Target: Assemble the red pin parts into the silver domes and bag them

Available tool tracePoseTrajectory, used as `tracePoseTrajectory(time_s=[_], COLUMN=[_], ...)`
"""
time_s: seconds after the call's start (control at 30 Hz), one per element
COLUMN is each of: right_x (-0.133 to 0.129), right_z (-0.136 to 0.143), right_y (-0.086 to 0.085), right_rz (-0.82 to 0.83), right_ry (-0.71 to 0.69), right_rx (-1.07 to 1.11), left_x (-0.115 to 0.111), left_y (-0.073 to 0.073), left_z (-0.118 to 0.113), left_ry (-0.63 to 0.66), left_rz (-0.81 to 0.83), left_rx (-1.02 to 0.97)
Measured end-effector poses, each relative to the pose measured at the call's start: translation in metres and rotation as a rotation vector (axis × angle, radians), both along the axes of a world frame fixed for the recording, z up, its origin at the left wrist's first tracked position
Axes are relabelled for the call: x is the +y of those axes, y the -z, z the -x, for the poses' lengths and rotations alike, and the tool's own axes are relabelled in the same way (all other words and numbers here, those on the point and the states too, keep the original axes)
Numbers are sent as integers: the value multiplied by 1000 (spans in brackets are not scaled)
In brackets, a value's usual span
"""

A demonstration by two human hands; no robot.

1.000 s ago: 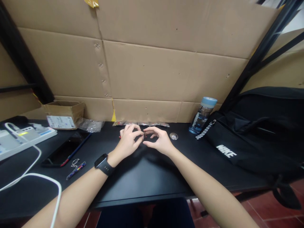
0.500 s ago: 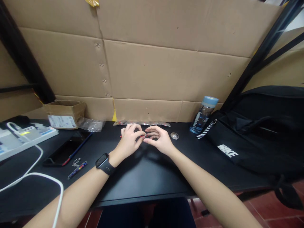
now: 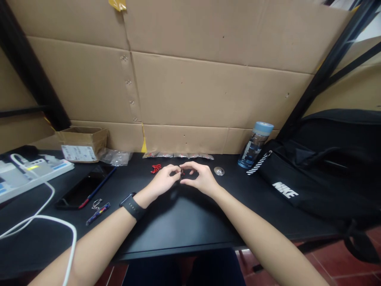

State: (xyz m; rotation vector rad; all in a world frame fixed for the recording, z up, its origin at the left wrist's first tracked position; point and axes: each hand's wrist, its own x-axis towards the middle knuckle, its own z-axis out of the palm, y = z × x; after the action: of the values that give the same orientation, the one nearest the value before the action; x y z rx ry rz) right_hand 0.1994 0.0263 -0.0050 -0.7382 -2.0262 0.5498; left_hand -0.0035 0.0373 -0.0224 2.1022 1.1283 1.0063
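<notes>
Both my hands meet over the black table (image 3: 190, 222). A small dark piece (image 3: 182, 173) with a bit of red sits between their fingertips; its kind is too small to make out. My left hand (image 3: 163, 180) pinches it from the left, fingers curled in. My right hand (image 3: 201, 178) closes on it from the right, thumb below and fingers above. Just beyond my left hand lies a tangled red cord (image 3: 155, 169). To the right of my right hand is a small clear round dish (image 3: 219, 171). Behind the hands several small clear packets (image 3: 178, 155) lie in a row.
On the left are a power strip (image 3: 35, 176), a phone (image 3: 86, 188), a keychain (image 3: 98, 213), a small carton (image 3: 83, 145) and a plastic bag (image 3: 115, 157). A water bottle (image 3: 255, 145) and black bag (image 3: 315, 174) stand right. Cardboard (image 3: 190, 91) walls the back.
My left hand has turned, its fingers curling in lower and uncovering the red cord. My right hand has shifted slightly down, still meeting the left at the small piece.
</notes>
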Motion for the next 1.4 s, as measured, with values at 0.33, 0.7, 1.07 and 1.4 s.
tracePoseTrajectory(time_s=[0.33, 0.7, 1.07, 1.4], right_x=[-3, -2, -3, 4], right_z=[7, 7, 6, 2], right_y=[6, 1, 1, 4], right_rz=[277, 339, 320, 353], right_ry=[45, -5, -20, -46], right_rx=[209, 296, 284, 177], left_x=[-13, -23, -20, -18], left_y=[-14, -26, -26, -24], left_z=[4, 4, 7, 7], left_ry=[-122, -197, -163, -127], left_rz=[-496, -518, -565, -502], left_rx=[310, 405, 360, 316])
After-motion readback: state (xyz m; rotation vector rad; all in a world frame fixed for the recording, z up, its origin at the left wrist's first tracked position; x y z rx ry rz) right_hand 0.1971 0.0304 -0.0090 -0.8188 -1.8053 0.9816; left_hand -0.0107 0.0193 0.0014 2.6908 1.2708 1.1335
